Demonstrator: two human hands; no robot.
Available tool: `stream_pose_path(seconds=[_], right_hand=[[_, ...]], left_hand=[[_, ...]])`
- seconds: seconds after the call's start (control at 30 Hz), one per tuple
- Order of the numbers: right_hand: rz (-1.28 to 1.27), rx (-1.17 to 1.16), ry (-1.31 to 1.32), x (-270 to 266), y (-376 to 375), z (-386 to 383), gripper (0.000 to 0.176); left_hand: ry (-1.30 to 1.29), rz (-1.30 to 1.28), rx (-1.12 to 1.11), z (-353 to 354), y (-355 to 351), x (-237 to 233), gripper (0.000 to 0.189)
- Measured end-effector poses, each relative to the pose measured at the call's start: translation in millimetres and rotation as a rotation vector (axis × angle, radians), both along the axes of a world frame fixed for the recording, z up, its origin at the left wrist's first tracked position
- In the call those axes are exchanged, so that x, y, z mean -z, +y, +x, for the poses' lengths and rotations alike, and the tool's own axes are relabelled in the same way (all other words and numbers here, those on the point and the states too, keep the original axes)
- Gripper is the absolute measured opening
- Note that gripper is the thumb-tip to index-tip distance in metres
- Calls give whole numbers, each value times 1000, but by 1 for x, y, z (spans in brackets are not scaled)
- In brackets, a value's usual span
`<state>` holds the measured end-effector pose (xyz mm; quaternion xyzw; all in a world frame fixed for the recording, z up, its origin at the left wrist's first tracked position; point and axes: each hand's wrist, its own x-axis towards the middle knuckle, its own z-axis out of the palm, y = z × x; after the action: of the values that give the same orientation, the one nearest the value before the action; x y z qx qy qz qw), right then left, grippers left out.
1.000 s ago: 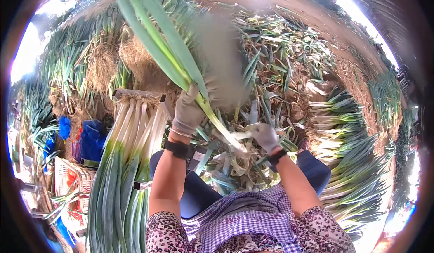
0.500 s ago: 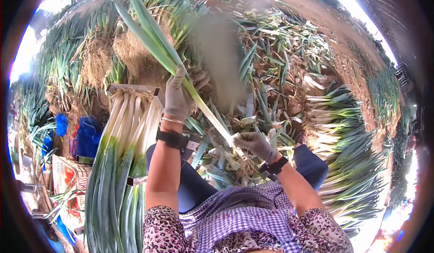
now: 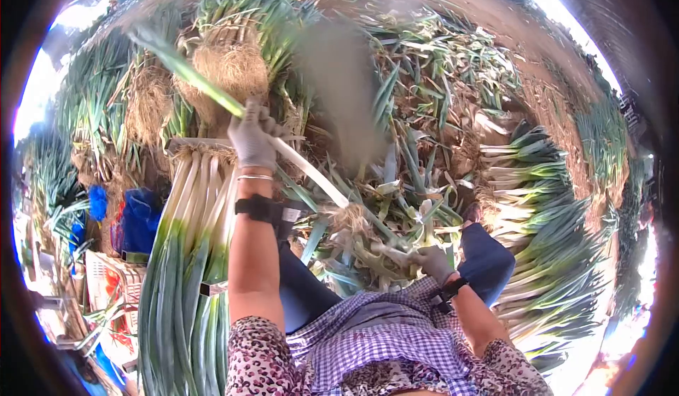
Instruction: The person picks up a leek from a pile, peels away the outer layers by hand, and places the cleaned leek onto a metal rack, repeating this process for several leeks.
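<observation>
My left hand (image 3: 252,140), in a pale glove, is closed around a leek (image 3: 311,173). The leek slants, its blurred green top toward the upper left and its white shank pointing down to the right. A tuft of roots shows at its lower end. My right hand (image 3: 433,263), also gloved, is low in front of my right knee, fingers closed on a pale strip of leek leaf (image 3: 397,256). The strip hangs over the heap of peeled leaves (image 3: 375,272) between my legs, and its far end blends into the heap.
Left of me, trimmed leeks (image 3: 177,254) lie in a rack (image 3: 205,142). On the right is a long row of leeks (image 3: 537,233). Rooted leeks (image 3: 233,70) are piled ahead, beside scattered leaf waste (image 3: 445,63). A crate (image 3: 117,276) and blue netting (image 3: 141,215) are at far left.
My right hand has moved off the leek's root end, down and to the right, with a leaf strip. My left hand has shifted left and slightly down with the leek, whose roots now show.
</observation>
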<state>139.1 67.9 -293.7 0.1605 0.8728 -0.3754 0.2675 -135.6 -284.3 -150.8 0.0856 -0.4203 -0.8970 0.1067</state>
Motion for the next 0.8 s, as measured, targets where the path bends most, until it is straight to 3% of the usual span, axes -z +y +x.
stream_pose_path(seconds=[0.07,0.2,0.27,0.3,0.37,0.47,0.53,0.6,0.67,0.77,0.8], right_hand=[[-223,70,351,0,0,-13,41],[-523,-51,555,-77,-85,-94,45],[-716,-157,273,-95,-120,-117,45],[-683,-150,161,-89,-124,-113,44],[-648,-191,72,-54,-118,-97,43],[-197,-295,177,-32,-87,-97,47],[-62,-123,193,3,-55,-116,45],[104,38,105,39,-38,-156,43],[-34,194,320,74,-38,-201,41],[92,300,463,163,-55,-265,39],[-7,373,353,208,-56,-285,38]], left_hand=[[8,72,20,-7,-9,11,17],[-27,115,32,5,12,20,20],[-34,127,45,9,13,21,21],[-31,114,38,9,6,19,21],[-67,49,6,14,0,19,19],[-155,-71,-17,41,36,8,15],[-21,-102,-58,38,30,17,12],[81,-184,52,38,16,6,29],[75,-276,55,33,25,-7,43],[63,-235,38,18,31,-8,49],[7,-292,76,18,31,-8,49]])
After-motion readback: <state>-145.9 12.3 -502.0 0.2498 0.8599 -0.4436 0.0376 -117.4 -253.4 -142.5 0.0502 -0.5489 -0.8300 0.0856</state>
